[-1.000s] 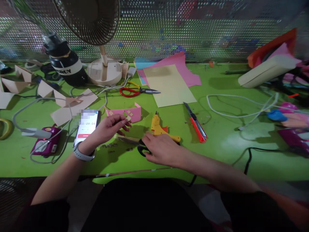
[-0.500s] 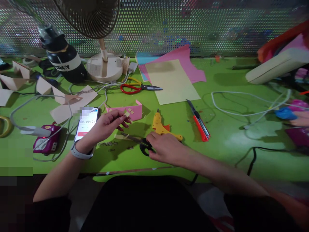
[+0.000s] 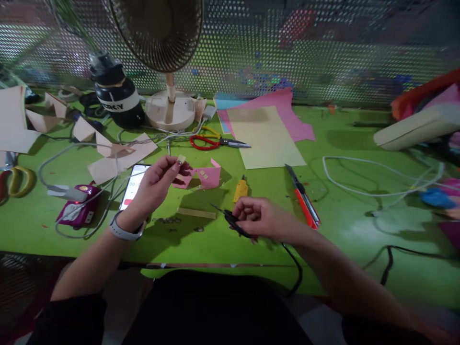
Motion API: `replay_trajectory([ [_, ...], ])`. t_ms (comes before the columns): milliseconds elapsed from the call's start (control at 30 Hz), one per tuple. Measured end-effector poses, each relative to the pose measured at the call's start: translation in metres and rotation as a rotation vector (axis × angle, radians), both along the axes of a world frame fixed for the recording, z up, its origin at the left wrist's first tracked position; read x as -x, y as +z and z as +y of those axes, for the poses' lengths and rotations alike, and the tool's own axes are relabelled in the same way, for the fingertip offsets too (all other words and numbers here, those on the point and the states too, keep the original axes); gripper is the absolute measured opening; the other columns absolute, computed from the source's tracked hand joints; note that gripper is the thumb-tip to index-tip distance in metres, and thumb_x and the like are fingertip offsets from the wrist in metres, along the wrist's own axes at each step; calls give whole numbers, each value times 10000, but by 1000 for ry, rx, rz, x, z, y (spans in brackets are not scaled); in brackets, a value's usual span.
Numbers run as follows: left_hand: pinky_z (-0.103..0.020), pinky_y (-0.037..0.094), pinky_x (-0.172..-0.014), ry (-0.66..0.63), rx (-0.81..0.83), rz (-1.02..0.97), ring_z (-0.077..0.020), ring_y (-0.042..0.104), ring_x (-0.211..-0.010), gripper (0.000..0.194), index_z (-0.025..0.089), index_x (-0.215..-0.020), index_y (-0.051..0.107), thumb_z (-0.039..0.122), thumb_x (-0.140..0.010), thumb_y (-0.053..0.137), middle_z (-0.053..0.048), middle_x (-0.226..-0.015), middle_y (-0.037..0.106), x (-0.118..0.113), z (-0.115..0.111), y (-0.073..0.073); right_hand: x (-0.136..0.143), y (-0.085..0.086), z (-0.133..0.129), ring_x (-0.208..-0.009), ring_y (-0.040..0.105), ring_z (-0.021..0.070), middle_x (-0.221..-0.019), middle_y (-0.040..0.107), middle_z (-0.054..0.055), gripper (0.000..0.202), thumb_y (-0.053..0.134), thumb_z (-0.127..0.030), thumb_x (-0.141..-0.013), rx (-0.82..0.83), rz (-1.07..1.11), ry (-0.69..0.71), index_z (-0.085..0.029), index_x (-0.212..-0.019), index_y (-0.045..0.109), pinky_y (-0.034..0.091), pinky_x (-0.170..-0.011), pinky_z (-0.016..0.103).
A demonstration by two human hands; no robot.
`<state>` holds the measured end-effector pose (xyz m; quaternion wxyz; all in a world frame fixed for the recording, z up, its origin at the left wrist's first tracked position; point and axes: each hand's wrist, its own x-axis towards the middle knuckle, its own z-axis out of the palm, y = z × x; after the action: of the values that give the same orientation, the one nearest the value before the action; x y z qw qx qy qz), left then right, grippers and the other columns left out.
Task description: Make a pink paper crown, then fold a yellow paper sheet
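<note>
While the right hand (image 3: 260,215) curls round the handles of the black scissors (image 3: 234,222) above the near part of the green table (image 3: 201,247), the left hand (image 3: 160,181) pinches a small yellow paper piece (image 3: 181,158) between thumb and forefinger, its remaining fingers loosely bent. The piece is held up in front of the folded pink card (image 3: 210,177), which carries more small pale squares. A yellow strip (image 3: 196,213) lies just left of the scissor tips; dark scraps (image 3: 167,220) lie nearer the table edge.

Surroundings: yellow glue gun (image 3: 240,190) directly behind the right hand; red box cutter (image 3: 304,199) to its right; cream sheet (image 3: 268,139) and red-and-yellow-handled scissors (image 3: 220,142) farther back. Phone (image 3: 132,188) beside the left wrist, purple socket block (image 3: 79,206) beyond it, fan (image 3: 176,111) and black bottle (image 3: 120,106) at the rear.

Orientation: black scissors point left and slightly away from the body, long axis slanting from the right palm toward the strip. The strip runs roughly left to right.

Obscured: glue-gun handle behind the right hand; lower phone behind the left forearm; part of the pink card behind the left fingers. Fan top cut off by the frame. Contact between scissor tips and table: cannot tell.
</note>
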<state>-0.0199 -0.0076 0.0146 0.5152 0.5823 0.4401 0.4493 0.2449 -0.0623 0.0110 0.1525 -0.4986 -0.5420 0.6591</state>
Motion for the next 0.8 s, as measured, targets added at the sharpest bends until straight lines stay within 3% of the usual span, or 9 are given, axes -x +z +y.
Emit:
replay_trajectory([
  [100, -281, 564, -768, -13, 1, -15, -153, 678, -871, 239, 167, -991, 626, 400, -949, 587, -54, -965, 715, 0, -2, 1, 1, -2, 5, -577, 551, 103, -676, 577, -42, 461, 848, -420, -589, 61, 132, -110, -212, -807, 500, 453, -470, 225],
  [200, -279, 561, -746, -150, 49, -16, -155, 675, -844, 242, 159, -975, 632, 397, -948, 592, -55, -920, 705, -2, -5, 2, 5, -3, 7, -618, 551, 98, -718, 586, -45, 515, 875, -416, -552, 10, 162, -164, -221, -827, 486, 469, -529, 233],
  [500, -309, 546, -830, -403, 96, 24, -160, 664, -881, 234, 150, -995, 644, 373, -959, 583, -61, -938, 685, -8, -12, 0, 10, -2, -1, -704, 542, 132, -787, 567, -17, 460, 806, -478, -674, -63, 17, 6, -207, -883, 500, 459, -639, 294],
  [800, -340, 546, -869, -453, 107, 7, -184, 676, -929, 245, 161, -992, 643, 397, -952, 594, -73, -968, 700, -8, -14, -2, 12, -7, -2, -673, 500, 111, -744, 517, -41, 467, 831, -488, -664, -57, 37, 6, -205, -839, 504, 427, -586, 249],
])
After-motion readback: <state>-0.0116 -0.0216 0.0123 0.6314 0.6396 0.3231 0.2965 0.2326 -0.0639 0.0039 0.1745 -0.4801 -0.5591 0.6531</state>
